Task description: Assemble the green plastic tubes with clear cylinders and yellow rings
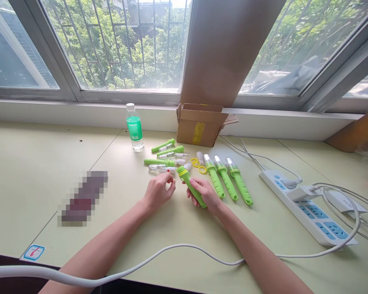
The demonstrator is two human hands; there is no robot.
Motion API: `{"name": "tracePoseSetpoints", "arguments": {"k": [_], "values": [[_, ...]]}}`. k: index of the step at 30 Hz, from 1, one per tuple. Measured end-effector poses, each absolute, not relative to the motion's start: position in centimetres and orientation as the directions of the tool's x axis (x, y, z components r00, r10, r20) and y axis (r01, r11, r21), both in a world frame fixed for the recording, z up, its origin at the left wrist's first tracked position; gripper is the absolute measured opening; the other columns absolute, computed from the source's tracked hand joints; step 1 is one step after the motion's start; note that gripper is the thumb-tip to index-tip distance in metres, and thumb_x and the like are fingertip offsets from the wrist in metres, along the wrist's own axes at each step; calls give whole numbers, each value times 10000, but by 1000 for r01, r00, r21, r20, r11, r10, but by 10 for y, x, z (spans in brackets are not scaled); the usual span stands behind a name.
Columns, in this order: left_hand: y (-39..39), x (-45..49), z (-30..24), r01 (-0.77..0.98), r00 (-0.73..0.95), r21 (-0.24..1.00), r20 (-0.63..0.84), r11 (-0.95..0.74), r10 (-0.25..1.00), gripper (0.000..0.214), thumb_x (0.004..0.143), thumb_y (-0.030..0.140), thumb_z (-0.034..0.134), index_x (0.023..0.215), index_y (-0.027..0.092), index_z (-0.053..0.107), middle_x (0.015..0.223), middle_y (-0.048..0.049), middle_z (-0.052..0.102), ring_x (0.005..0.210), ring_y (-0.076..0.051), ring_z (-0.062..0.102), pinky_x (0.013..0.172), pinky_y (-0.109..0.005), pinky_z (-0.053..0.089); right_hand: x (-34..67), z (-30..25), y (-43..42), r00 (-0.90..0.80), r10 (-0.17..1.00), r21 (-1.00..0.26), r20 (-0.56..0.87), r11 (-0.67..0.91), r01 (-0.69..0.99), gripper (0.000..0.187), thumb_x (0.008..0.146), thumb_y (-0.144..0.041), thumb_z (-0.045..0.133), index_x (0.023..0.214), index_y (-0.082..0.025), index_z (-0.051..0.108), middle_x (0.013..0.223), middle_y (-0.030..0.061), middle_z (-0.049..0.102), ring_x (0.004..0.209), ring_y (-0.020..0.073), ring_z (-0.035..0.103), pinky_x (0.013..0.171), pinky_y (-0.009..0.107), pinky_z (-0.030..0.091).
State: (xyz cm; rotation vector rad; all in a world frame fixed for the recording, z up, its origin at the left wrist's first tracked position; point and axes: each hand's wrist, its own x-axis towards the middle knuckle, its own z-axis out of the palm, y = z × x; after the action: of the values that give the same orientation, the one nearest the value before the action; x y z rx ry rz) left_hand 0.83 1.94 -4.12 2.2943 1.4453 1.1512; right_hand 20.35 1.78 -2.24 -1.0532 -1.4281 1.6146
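- Nearest me, a white cable crosses the front of the table.
- Right hand wraps a green handle mid-table, its ringed top free.
- Left hand is pinched beside that top, perhaps on a small part.
- I judge the handle light, stiff plastic; grip mid-shaft.
- Open room lies left; a power strip crowds the right.

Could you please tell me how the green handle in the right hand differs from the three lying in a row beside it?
The green handle is gripped in the right hand, slanting up-left; the three handles lie on the table, nearly parallel. The green handle ends in a yellowish ring with no clear cap; the three handles each carry a clear cap at the far end. All are the same bright green.
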Motion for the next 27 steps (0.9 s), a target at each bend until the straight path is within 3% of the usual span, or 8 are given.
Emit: {"name": "tracePoseSetpoints", "arguments": {"k": [5,10,13,18,27], "values": [[20,9,-40,631,194,623,450,-462,872,179,875,278,457,727,187,502,707,-18,616,663,-143,595,562,-238,439,204,-22,18,-400,910,-993,-110,-121,-2,360,864,-495,493,900,-149,585,603,-4,595,341,82,468,319,197,295],[22,10,-38,372,133,861,321,-347,938,230,873,369,502,749,179,533,728,-25,628,663,-138,609,633,-263,500,203,-18,16,-405,906,-991,-126,-134,7,374,866,-498,486,933,-144,588,616,0,598,347,82,471,323,200,288],[23,11,-37,225,120,942,228,-250,966,249,865,400,518,782,169,556,754,-45,642,716,-160,634,649,-278,517,203,-15,15,-402,907,-991,-126,-132,14,362,860,-496,492,893,-146,580,612,-1,594,346,79,467,323,198,293],[25,10,-36,87,120,983,153,-164,981,246,846,401,550,832,157,580,769,-57,649,722,-167,644,653,-290,530,203,-14,15,-402,907,-992,-126,-128,21,360,858,-497,491,880,-147,571,612,-3,589,350,78,465,328,198,297],[27,8,-40,157,140,962,202,-223,969,201,782,348,625,784,148,619,732,-46,665,667,-156,645,620,-276,527,203,-12,14,-404,905,-991,-131,-127,35,367,852,-512,489,877,-153,565,620,-2,588,354,81,461,336,203,298]]}}
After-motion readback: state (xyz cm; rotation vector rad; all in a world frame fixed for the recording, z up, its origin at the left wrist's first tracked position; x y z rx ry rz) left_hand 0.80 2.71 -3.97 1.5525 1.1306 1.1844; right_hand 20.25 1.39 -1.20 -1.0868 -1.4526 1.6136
